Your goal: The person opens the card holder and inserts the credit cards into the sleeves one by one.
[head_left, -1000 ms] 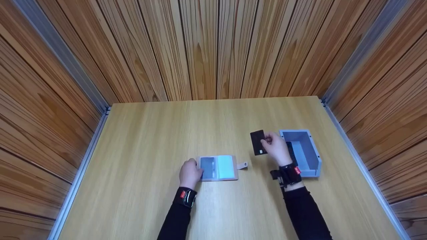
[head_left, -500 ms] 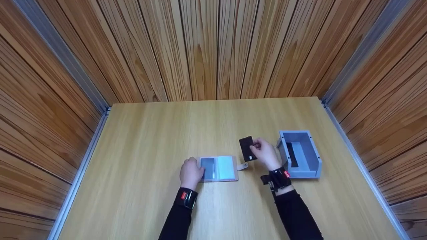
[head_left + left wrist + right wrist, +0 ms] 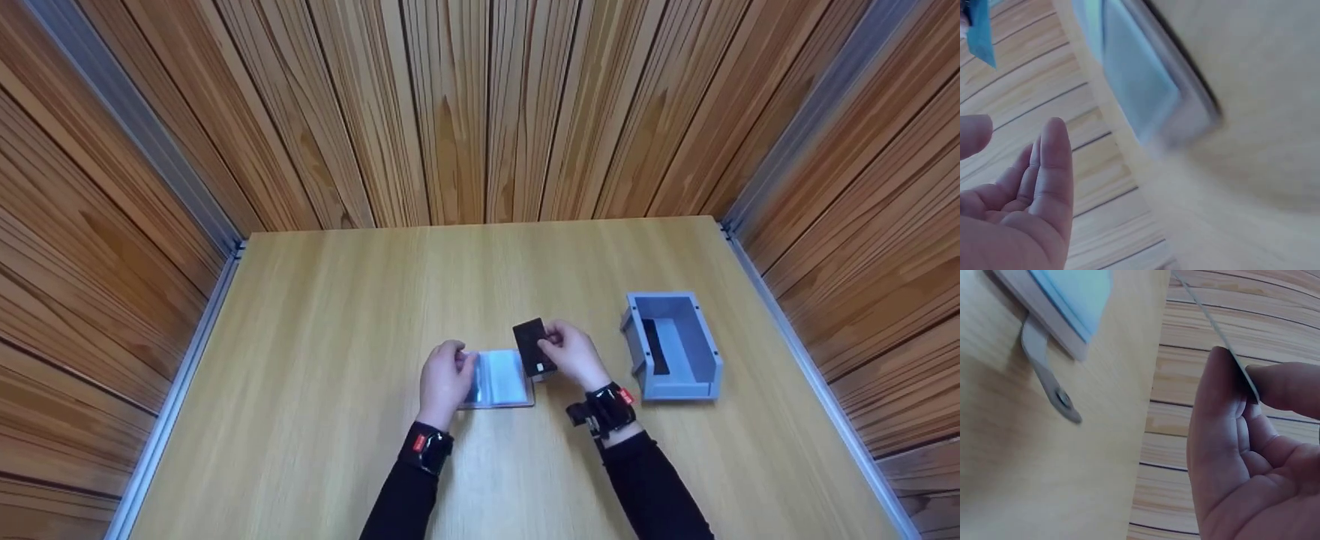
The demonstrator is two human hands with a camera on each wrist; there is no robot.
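Observation:
A small open card holder (image 3: 504,377) with clear plastic sleeves lies on the table. Its snap strap (image 3: 1044,371) sticks out at the right side. My right hand (image 3: 576,356) pinches a black card (image 3: 532,346) between thumb and fingers, above the holder's right edge; the right wrist view shows this card (image 3: 1216,326) edge-on. Over the holder's left part is my left hand (image 3: 444,379), hiding some of it. From the left wrist, that hand (image 3: 1027,208) has thumb and fingers apart, with nothing between them, beside the holder (image 3: 1140,73) and not touching it.
A grey-blue plastic bin (image 3: 679,392) stands on the table to the right, with a black flat strip (image 3: 656,346) along its inner left side. Wood-panelled walls (image 3: 457,112) enclose the table (image 3: 337,300) at the back and sides.
My right hand has carried the black card left from beside the bin to the holder. My left hand has shifted right and lifted off the holder's left edge.

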